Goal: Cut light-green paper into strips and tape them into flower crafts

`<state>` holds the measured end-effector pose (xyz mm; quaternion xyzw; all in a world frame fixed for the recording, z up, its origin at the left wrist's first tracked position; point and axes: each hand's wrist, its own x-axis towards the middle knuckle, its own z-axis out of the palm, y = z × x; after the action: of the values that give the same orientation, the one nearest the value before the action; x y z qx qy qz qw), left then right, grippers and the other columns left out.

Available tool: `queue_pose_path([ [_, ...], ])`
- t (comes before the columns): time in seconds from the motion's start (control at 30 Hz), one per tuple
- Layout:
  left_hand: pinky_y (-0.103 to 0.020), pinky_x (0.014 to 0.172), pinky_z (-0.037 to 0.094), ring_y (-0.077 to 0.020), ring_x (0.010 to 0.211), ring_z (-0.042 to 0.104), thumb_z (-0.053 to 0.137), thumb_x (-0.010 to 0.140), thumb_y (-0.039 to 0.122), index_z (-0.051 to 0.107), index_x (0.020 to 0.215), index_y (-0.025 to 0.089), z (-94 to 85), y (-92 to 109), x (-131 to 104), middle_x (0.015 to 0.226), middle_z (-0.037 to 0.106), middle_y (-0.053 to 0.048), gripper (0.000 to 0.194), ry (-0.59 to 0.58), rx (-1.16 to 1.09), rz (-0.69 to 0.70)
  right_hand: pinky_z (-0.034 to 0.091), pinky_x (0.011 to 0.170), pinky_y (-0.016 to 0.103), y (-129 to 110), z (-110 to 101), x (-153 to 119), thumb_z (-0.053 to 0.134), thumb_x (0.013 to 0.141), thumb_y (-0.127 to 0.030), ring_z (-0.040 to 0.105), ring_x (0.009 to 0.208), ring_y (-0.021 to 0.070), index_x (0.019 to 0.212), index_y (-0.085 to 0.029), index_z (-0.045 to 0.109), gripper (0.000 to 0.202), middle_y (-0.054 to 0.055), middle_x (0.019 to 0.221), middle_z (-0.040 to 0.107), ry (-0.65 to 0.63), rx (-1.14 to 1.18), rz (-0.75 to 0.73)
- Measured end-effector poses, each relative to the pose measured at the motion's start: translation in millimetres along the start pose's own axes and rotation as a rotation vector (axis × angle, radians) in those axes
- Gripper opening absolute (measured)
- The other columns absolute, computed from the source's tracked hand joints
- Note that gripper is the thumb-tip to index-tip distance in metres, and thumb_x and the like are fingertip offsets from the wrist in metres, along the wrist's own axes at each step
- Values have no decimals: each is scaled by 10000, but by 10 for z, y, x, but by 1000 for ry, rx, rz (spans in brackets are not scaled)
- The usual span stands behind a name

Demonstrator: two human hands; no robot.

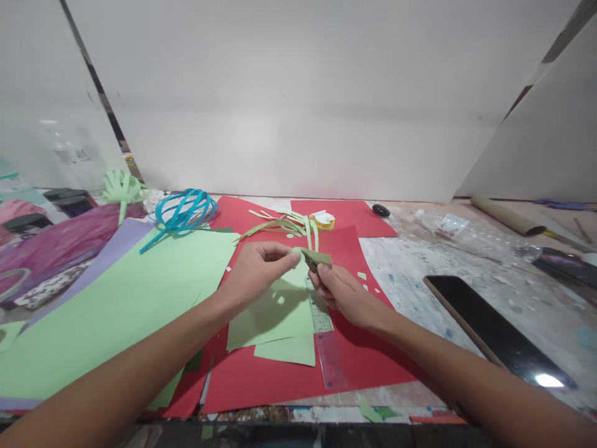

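Observation:
My left hand (263,267) pinches the left end of a small light green paper piece (319,256). Closed round a small dark cutting tool (311,264), probably scissors, my right hand (338,289) meets the paper's right part; the tool is mostly hidden by the fingers. Beneath both hands lie light green sheets (273,317) on red paper (261,382). A clear ruler (332,361) sticks out from under the right hand. Just beyond the hands are thin green paper strips (275,225) and a yellow tape roll (323,219).
To the left are large green sheets (140,298), a blue woven paper shape (186,211) and a green one (122,186). A phone (494,330) lies at the right, with a plastic bottle (471,233) and cardboard tube (506,216) behind. White panels (289,99) stand at the back.

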<state>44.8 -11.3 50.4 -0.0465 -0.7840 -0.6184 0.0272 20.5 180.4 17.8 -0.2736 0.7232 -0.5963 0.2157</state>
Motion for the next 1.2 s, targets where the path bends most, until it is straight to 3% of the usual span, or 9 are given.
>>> queue_pose_path([
  [0.2, -196, 484, 345, -66, 514, 412, 694, 769, 417, 736, 778, 184, -19, 14, -4, 681, 632, 11, 237, 1, 3, -5, 164, 449, 235, 20, -19, 5, 303, 976, -548, 189, 495, 81, 715, -195, 380, 446, -69, 599, 241, -21, 74, -1],
  [0.33, -193, 478, 341, -67, 511, 408, 686, 771, 413, 722, 750, 175, -25, 14, 2, 620, 586, 21, 241, 0, 15, 15, 153, 426, 224, 9, -24, 30, 333, 974, -532, 180, 465, 76, 785, -194, 454, 406, -81, 560, 246, -52, 187, 16],
  [0.6, -193, 459, 327, -75, 507, 403, 639, 794, 386, 715, 763, 170, -27, 47, -6, 618, 574, 12, 230, -35, 16, 18, 137, 381, 213, -2, -28, 69, 516, 898, -532, 204, 393, 41, 937, -177, 552, 360, -66, 588, 433, -60, 390, 58],
  [0.87, -197, 441, 317, -74, 489, 400, 638, 775, 431, 698, 765, 156, -22, 33, -7, 589, 531, 19, 282, -30, 20, -22, 130, 363, 182, 8, -13, 94, 604, 845, -517, 200, 374, 26, 809, -190, 487, 349, -83, 550, 440, -60, 561, 125],
  [1.2, -208, 475, 346, -83, 510, 425, 648, 758, 406, 693, 723, 163, -37, 15, 16, 576, 532, 23, 249, -41, 50, -18, 162, 339, 142, 44, -47, 89, 696, 782, -460, 265, 459, 26, 800, -162, 569, 324, -29, 717, 479, 36, 633, 191],
])
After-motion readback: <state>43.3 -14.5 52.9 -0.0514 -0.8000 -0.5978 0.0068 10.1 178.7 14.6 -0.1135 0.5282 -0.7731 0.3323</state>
